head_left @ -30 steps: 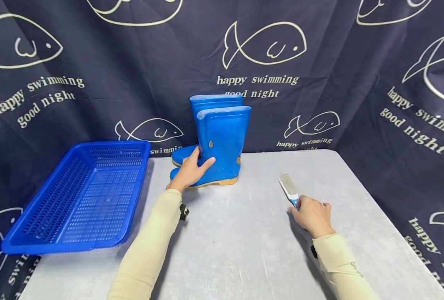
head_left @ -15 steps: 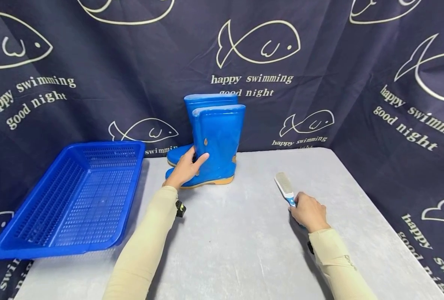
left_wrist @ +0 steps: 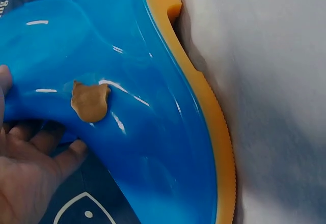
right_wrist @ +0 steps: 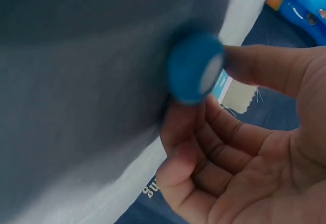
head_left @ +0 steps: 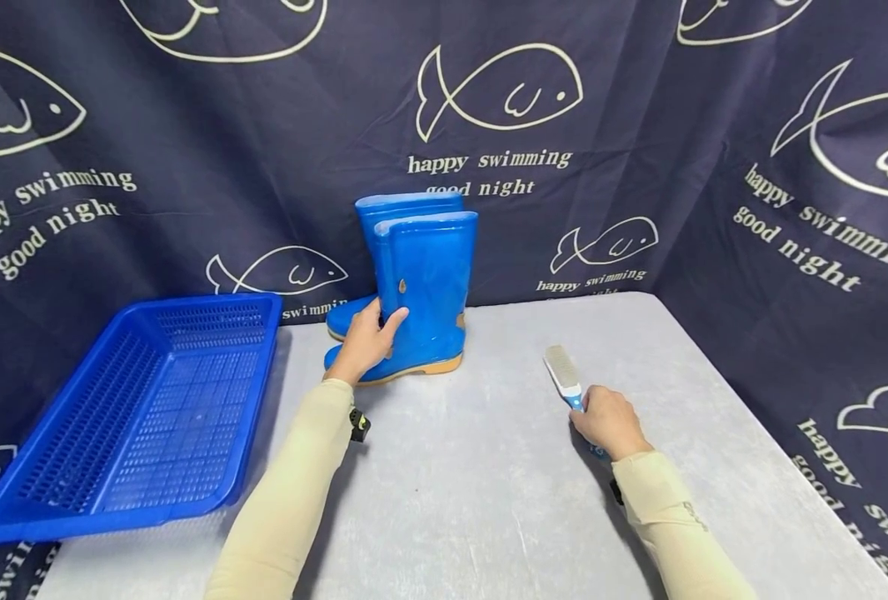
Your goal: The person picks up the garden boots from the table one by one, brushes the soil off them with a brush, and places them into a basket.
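Observation:
A pair of blue rain boots with yellow soles stands upright at the back of the table. My left hand [head_left: 366,340] holds the nearer rain boot [head_left: 431,283] round the front of its ankle, thumb on the near side and fingers reaching behind. Brown mud-like patches [left_wrist: 90,102] stick to that boot. The farther boot [head_left: 369,208] is partly hidden behind it. On the right, my right hand [head_left: 611,421] grips the blue handle of a white-headed brush [head_left: 561,368], bristles facing up. The rounded handle end [right_wrist: 191,68] shows between thumb and fingers in the right wrist view.
A blue plastic basket [head_left: 252,400] with perforated walls sits at the table's left side. Dark curtains [head_left: 609,167] with fish drawings hang close behind and beside the grey-white table [head_left: 474,492].
The whole scene has drifted slightly left in the head view. Both hands keep hold of the boot and the brush, with little visible movement over the table.

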The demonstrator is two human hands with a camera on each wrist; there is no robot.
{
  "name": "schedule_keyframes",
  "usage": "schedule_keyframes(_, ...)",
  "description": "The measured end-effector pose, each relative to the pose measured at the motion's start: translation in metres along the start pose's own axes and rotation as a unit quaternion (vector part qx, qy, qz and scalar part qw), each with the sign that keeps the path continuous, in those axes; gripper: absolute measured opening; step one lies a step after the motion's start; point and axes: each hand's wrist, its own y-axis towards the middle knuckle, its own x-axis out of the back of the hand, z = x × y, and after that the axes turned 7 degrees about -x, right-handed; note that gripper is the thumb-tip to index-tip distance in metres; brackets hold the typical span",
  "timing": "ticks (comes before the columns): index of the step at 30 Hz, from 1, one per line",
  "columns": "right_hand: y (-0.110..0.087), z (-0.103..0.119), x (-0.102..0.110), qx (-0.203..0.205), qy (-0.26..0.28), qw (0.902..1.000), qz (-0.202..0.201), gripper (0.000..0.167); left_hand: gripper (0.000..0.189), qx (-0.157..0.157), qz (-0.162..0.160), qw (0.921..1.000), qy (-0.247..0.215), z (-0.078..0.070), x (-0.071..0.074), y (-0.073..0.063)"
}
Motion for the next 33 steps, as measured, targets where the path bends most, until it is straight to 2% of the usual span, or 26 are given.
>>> schedule_keyframes(5,-0.003,0.004,0.003,0.017,0.028,0.9995,0.005,0.028,0.035,-0.008,-0.022,0.9992,0.031,-0.007,-0.001,0.001)
schedule_keyframes(11,-0.006,0.006,0.007,0.022,0.042,0.9989,0.007,0.032,0.036,0.000,-0.039,0.9968,0.070,-0.017,0.001,-0.001)
schedule_keyframes(22,-0.008,0.000,0.011,0.020,0.061,0.9979,0.001,0.026,0.033,-0.013,-0.051,0.9969,0.058,-0.045,0.009,-0.014)
schedule_keyframes(27,-0.008,0.000,0.010,0.026,0.080,0.9964,-0.002,0.022,0.032,-0.008,-0.043,0.9976,0.054,-0.058,0.011,-0.022)
schedule_keyframes(33,-0.009,0.004,0.008,0.016,0.123,0.9922,-0.001,0.014,0.033,-0.011,-0.028,0.9978,0.060,-0.067,0.009,-0.031)
